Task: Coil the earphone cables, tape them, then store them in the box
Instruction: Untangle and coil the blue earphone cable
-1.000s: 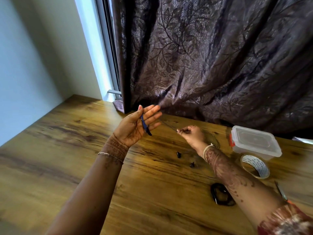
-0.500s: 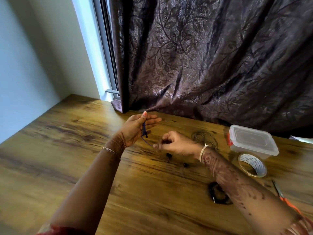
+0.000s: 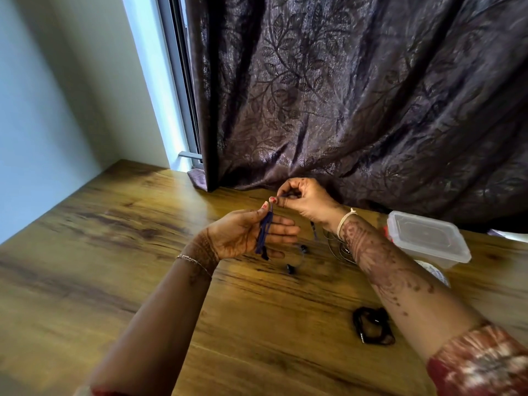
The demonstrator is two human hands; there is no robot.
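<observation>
Coiling under way at frame centre: left hand (image 3: 245, 235), fingers straight, thumb pinning loops of blue earphone cable (image 3: 264, 234) across its palm; right hand (image 3: 305, 200) pinches the cable's free run just above. Next, likely another wrap, kept taut. Lidded box (image 3: 428, 241) waits at right.

The curtain (image 3: 343, 95) was dark purple-brown with a leaf pattern. The surface (image 3: 114, 252) showed brown wood grain. The earphone cable (image 3: 264, 230) was dark blue; the coiled bundle (image 3: 357, 322) black.
</observation>
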